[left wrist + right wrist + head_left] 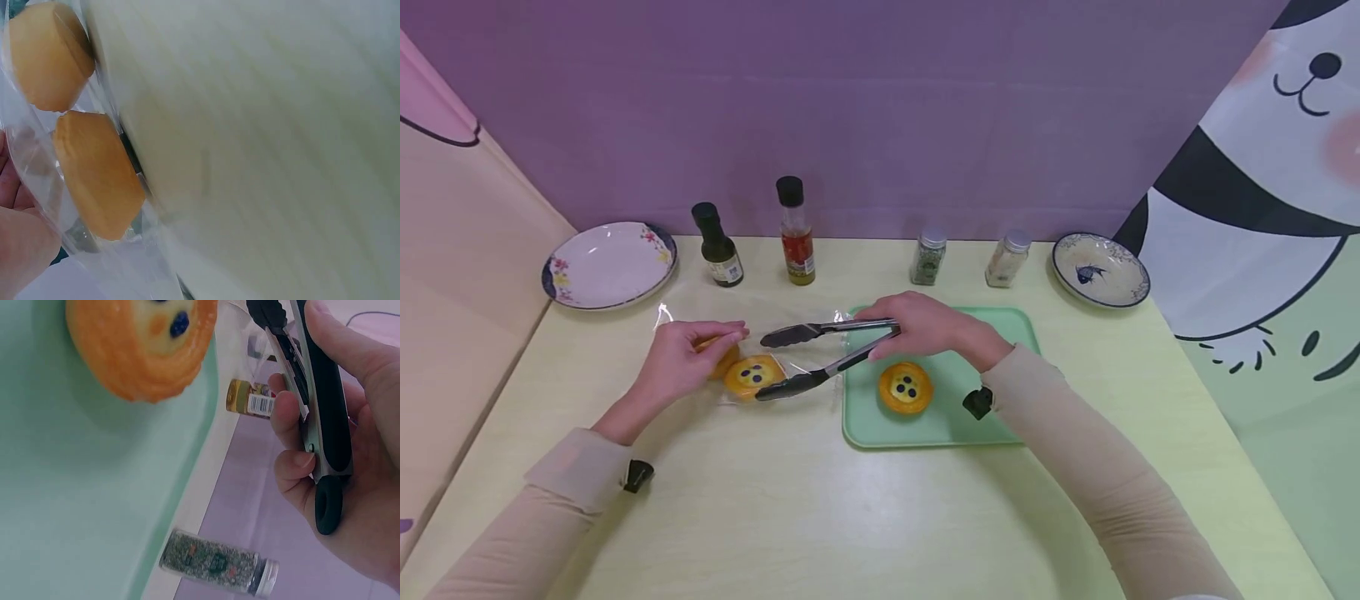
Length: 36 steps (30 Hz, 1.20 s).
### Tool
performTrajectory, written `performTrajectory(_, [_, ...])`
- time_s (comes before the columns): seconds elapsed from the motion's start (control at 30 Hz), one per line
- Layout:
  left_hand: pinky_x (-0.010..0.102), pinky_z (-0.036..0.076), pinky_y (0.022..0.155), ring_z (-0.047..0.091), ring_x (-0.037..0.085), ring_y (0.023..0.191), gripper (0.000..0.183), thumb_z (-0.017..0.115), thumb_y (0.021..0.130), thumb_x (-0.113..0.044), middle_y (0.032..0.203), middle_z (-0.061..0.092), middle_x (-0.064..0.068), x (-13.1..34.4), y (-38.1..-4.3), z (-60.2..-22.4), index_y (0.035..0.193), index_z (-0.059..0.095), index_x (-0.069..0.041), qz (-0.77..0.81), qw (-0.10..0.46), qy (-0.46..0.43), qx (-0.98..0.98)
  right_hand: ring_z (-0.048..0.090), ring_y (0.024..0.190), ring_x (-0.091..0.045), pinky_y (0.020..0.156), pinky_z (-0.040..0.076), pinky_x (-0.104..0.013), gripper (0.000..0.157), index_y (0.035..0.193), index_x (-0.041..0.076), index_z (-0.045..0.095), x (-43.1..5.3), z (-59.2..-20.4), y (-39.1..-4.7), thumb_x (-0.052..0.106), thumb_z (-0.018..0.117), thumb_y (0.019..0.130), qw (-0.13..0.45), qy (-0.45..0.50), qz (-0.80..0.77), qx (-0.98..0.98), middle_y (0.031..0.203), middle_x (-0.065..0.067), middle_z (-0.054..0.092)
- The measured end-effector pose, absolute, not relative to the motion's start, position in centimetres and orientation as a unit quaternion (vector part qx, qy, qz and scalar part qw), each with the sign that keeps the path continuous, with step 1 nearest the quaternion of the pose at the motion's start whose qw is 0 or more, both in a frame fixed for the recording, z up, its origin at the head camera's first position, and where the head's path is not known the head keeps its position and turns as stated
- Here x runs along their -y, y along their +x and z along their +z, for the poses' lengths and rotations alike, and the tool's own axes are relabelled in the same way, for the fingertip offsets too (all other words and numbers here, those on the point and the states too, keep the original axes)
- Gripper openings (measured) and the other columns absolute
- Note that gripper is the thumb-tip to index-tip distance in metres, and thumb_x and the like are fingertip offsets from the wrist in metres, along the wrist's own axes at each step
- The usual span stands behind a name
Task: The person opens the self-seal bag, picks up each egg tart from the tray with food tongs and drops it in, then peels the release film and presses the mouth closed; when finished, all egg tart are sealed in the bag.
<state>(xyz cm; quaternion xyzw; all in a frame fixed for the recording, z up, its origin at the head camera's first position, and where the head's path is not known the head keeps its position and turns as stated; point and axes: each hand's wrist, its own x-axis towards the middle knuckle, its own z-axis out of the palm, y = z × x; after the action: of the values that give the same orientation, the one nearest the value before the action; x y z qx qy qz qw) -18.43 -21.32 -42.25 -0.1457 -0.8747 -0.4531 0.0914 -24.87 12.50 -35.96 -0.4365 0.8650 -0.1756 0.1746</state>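
My left hand [681, 354] pinches the edge of a clear plastic bag [37, 162] on the table's left half. Inside lie two round golden pastries; the nearer pastry [751, 375] has dark berries on a yellow centre, while my fingers partly cover the other. My right hand [917, 323] grips metal tongs [328, 406] by their black-covered handles. The tongs' arms are spread, pointing left, with the black tips by the bag and the lower tip beside the nearer pastry. Beneath the right hand, a similar pastry [906, 388] sits on a green tray [947, 432].
Along the back stand a flowered oval plate [610, 267], a dark bottle [721, 250], a red-labelled bottle [797, 237], a green herb jar [928, 258], a pale spice jar [1007, 260] and a small fish-patterned dish [1101, 271]. A purple cloth [880, 125] hangs behind.
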Motion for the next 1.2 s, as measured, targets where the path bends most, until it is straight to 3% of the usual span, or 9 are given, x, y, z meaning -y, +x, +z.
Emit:
performTrajectory(0.43, [0.003, 0.042, 0.083, 0.06, -0.012, 0.092, 0.016, 0.066, 0.088, -0.014, 0.104, 0.071, 0.006, 21.4, -18.4, -42.5, 0.101, 0.074, -0.008, -0.447, 0.07, -0.128, 0.883, 0.054, 0.112, -0.016, 0.099, 0.043, -0.032, 0.061, 0.133, 0.014, 0.054, -14.4, -36.0, -25.8, 0.037, 0.073, 0.08, 0.198, -0.395, -0.211, -0.872, 0.129, -0.002, 0.058])
performTrajectory(0.6, [0.005, 0.044, 0.082, 0.059, -0.011, 0.093, 0.017, 0.064, 0.089, -0.015, 0.104, 0.071, 0.005, 21.4, -18.5, -42.5, 0.102, 0.073, -0.008, -0.441, 0.062, -0.121, 0.887, 0.055, 0.099, -0.015, 0.091, 0.044, -0.03, 0.062, 0.133, 0.015, 0.053, -15.3, -36.2, -26.5, 0.037, 0.074, 0.079, 0.21, -0.384, -0.221, -0.872, 0.131, -0.001, 0.057])
performTrajectory(0.7, [0.006, 0.045, 0.082, 0.061, -0.005, 0.096, 0.017, 0.063, 0.09, -0.016, 0.105, 0.071, 0.004, 21.3, -18.5, -42.4, 0.102, 0.073, -0.009, -0.435, 0.055, -0.115, 0.891, 0.05, 0.083, -0.017, 0.082, 0.043, -0.029, 0.061, 0.133, 0.016, 0.054, -15.8, -36.1, -26.7, 0.036, 0.074, 0.079, 0.214, -0.377, -0.22, -0.874, 0.123, -0.004, 0.062])
performTrajectory(0.87, [0.007, 0.045, 0.084, 0.064, 0.01, 0.101, 0.017, 0.063, 0.09, -0.015, 0.106, 0.071, 0.004, 21.3, -18.5, -42.2, 0.102, 0.073, -0.009, -0.43, 0.053, -0.112, 0.894, 0.049, 0.08, -0.016, 0.077, 0.041, -0.03, 0.059, 0.131, 0.016, 0.056, -16.6, -35.4, -26.8, 0.034, 0.076, 0.078, 0.196, -0.38, -0.218, -0.877, 0.11, -0.003, 0.066])
performTrajectory(1.0, [0.007, 0.046, 0.082, 0.063, 0.002, 0.099, 0.018, 0.064, 0.09, -0.017, 0.106, 0.071, 0.004, 21.3, -18.5, -42.2, 0.103, 0.073, -0.009, -0.43, 0.053, -0.107, 0.895, 0.053, 0.087, -0.016, 0.077, 0.042, -0.029, 0.058, 0.13, 0.015, 0.057, -17.8, -34.8, -26.7, 0.034, 0.075, 0.079, 0.178, -0.38, -0.21, -0.883, 0.11, 0.003, 0.066])
performTrajectory(1.2, [0.007, 0.046, 0.08, 0.059, -0.009, 0.095, 0.018, 0.065, 0.089, -0.016, 0.104, 0.071, 0.005, 21.4, -18.3, -42.3, 0.102, 0.073, -0.008, -0.432, 0.06, -0.107, 0.894, 0.051, 0.075, -0.014, 0.069, 0.042, -0.028, 0.059, 0.131, 0.014, 0.056, -20.5, -34.2, -25.8, 0.034, 0.075, 0.079, 0.172, -0.362, -0.208, -0.892, 0.102, 0.002, 0.065])
